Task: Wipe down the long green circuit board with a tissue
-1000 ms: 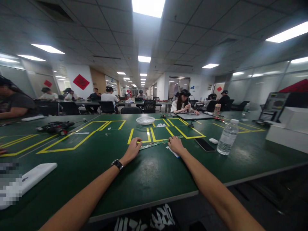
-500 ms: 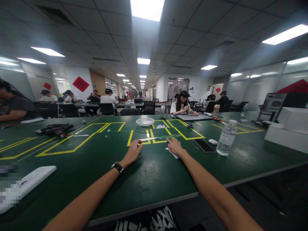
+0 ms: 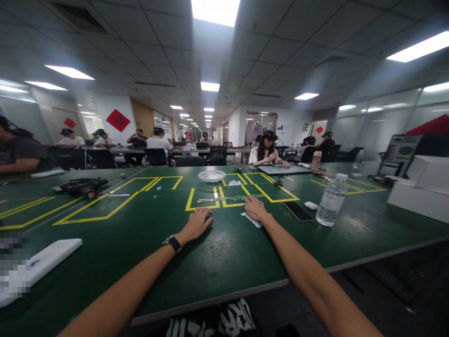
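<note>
A long thin green circuit strip [image 3: 228,199] lies flat on the green table [image 3: 217,252], inside a yellow-taped box. My left hand [image 3: 197,223], with a watch on its wrist, rests on the table a little nearer than the strip's left end, fingers loosely curled and holding nothing. My right hand [image 3: 255,209] lies by the strip's right end, fingertips at or just touching it, fingers fairly flat. A small white paper piece [image 3: 253,221] sticks out from under my right hand.
A black phone [image 3: 298,210], a white earbud case [image 3: 310,205] and a water bottle [image 3: 330,200] sit to the right. A clear round dish [image 3: 211,175] stands farther back, a white box [image 3: 421,187] far right, black tools [image 3: 82,186] at left. Several people sit at nearby tables.
The strip has slid away from me into the yellow box. My left hand has come off its end and drawn back; my right hand followed the strip's right end.
</note>
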